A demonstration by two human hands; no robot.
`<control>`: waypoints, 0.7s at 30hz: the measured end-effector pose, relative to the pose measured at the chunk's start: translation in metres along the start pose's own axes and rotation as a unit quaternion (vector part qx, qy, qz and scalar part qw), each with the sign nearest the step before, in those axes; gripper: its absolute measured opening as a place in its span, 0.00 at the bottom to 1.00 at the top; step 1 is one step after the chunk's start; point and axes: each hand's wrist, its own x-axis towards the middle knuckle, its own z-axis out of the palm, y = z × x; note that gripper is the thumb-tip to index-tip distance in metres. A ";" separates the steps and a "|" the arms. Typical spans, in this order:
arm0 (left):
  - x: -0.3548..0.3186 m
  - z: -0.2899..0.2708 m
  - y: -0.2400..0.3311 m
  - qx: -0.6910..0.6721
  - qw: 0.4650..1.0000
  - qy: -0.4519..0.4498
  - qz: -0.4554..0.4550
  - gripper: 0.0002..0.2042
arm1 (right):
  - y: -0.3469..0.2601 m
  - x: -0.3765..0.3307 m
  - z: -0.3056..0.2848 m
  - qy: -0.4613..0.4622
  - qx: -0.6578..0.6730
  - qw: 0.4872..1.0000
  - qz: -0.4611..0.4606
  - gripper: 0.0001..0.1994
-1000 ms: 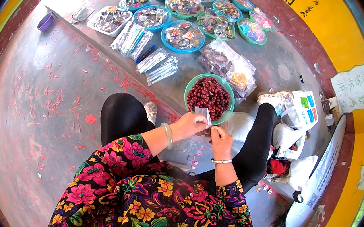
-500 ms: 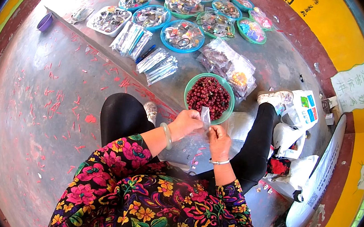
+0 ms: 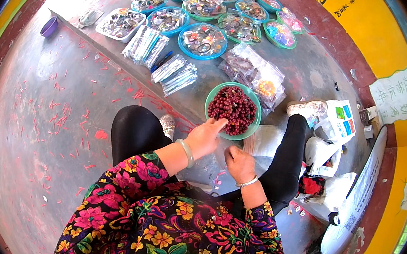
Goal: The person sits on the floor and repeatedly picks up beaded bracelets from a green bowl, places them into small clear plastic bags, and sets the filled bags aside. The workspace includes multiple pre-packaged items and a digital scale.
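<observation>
Two hands, two postures. Your left hand reaches far and right, its fingertips over the near rim of the green bowl at the edge of the dark red beads. Thumb and forefinger look close together; you cannot tell from this view whether they meet, nor whether they touch a bead. Your right hand hangs nearer and to the right, just outside the bowl, fingers curled in together — whether anything thin is pinched there cannot be made out.

Step in hand, as judged: picking at the beads with the left while the right waits close by. Next move, as judged: it calls for a light fingertip pinch on the near side of the heap, with the right kept low and clear of the rim.

Position: the bowl sits on the floor, far of both hands, left of the pale plastic sheets and near of the clear packets.

Orientation: the bowl stands upright, open side up. Its outline is round, so you read no long axis from it. The beads lie in a loose mound — no single direction stands out.
</observation>
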 end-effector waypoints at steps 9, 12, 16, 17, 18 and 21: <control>-0.005 0.015 -0.010 0.066 0.969 -0.237 0.020 0.08 | 0.010 -0.001 -0.006 -0.011 -0.005 0.999 0.030 0.04; -0.005 0.009 -0.008 0.068 0.974 -0.214 -0.011 0.08 | 0.019 0.004 -0.004 -0.020 0.048 0.997 0.053 0.05; 0.001 0.002 -0.007 0.117 0.966 -0.221 -0.058 0.09 | 0.058 0.020 0.026 -0.033 0.111 0.985 0.128 0.07; 0.002 0.001 -0.008 0.106 0.968 -0.216 -0.068 0.09 | 0.062 0.026 0.033 -0.028 0.087 0.989 0.118 0.07; 0.002 0.000 -0.008 0.095 0.970 -0.211 -0.078 0.10 | 0.066 0.032 0.039 -0.023 0.063 0.992 0.109 0.08; 0.001 0.003 -0.012 0.097 0.974 -0.191 -0.078 0.10 | 0.079 0.044 0.064 -0.054 0.002 0.993 0.102 0.12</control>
